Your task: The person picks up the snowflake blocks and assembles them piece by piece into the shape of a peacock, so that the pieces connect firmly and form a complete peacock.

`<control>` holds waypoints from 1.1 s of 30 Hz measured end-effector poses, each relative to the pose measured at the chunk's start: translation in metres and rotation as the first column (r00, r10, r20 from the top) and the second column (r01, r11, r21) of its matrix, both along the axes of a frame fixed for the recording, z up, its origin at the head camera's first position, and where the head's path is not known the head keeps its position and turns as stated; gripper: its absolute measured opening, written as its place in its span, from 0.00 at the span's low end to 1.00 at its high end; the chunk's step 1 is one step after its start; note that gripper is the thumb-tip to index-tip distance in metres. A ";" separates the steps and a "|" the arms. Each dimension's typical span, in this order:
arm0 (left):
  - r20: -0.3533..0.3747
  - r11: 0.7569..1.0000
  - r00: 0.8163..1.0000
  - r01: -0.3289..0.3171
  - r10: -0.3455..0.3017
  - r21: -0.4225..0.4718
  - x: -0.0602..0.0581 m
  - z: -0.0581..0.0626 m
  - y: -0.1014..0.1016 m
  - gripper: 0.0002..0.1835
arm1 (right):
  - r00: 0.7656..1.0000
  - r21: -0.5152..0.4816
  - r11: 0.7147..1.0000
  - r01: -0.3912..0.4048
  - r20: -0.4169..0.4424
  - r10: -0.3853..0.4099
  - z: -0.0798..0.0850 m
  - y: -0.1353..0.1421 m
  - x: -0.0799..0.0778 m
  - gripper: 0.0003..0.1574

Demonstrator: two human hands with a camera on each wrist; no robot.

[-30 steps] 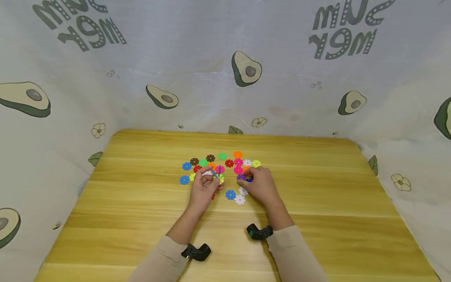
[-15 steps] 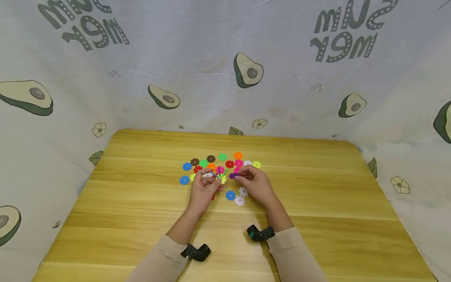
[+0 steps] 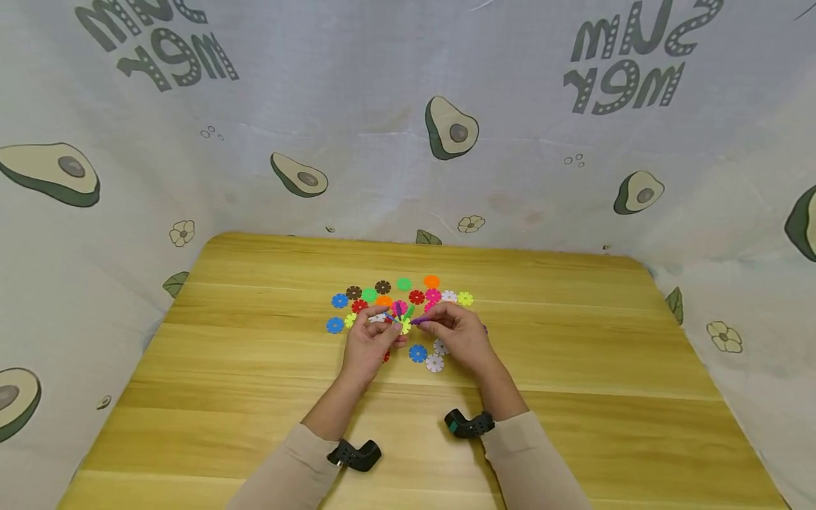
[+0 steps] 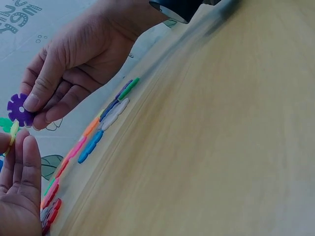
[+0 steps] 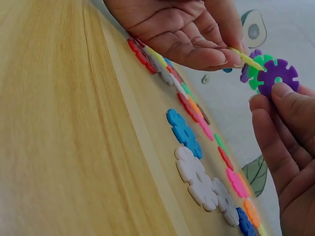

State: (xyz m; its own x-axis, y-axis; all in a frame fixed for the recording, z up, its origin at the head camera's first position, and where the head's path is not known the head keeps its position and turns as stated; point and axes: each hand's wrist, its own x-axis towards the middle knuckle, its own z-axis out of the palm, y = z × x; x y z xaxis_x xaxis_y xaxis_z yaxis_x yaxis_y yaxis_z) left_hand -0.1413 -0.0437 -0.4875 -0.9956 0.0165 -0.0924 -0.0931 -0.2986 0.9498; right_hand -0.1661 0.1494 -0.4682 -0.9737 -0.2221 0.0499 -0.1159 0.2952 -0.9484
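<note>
The left hand (image 3: 366, 350) pinches a yellow notched plastic disc (image 5: 250, 60) between thumb and fingers, held up over the table. A green disc (image 5: 253, 77), another purple piece (image 5: 244, 73) and a blue one project from the yellow disc, partly hidden. From the other side the right hand (image 3: 465, 340) pinches a purple notched disc (image 4: 16, 107) by its edge. In the right wrist view this purple disc meets the yellow one's rim, standing crosswise to it. Below the hands several loose discs of the same kind lie flat, partly covered by the hands.
On the wooden table (image 3: 255, 397), loose discs spread behind the hands, among them an orange disc (image 3: 431, 282) and a brown disc (image 3: 382, 287). A blue disc (image 3: 418, 353) and a white disc (image 3: 435, 363) lie between the forearms. A printed curtain (image 3: 370, 85) hangs behind.
The right hand has picked up the purple disc from the table and brought it left to the yellow disc, turning it edge-on. The left hand has stayed nearly in place.
</note>
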 end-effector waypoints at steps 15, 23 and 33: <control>-0.004 1.000 1.000 -0.015 0.015 0.009 0.001 -0.002 0.001 0.27 | 0.999 0.020 1.000 0.010 -0.038 -0.009 -0.003 -0.007 0.003 0.03; -0.019 0.997 1.000 -0.021 0.022 0.080 0.000 -0.002 0.006 0.21 | 1.000 0.257 0.966 -0.006 -0.019 0.011 0.003 0.007 -0.002 0.10; 0.021 0.989 0.998 -0.056 0.053 0.134 0.002 0.000 0.004 0.17 | 0.983 0.584 0.792 -0.180 0.093 0.155 0.013 0.034 -0.004 0.15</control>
State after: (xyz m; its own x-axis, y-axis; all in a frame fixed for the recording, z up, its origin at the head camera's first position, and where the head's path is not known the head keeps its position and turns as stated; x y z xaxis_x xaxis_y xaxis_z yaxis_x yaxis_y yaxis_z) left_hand -0.1397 -0.0399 -0.4875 -0.9936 -0.0242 -0.1102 -0.0892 -0.4287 0.8990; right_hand -0.1696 0.1838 -0.4549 -0.9167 -0.3567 -0.1800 -0.1834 0.7760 -0.6035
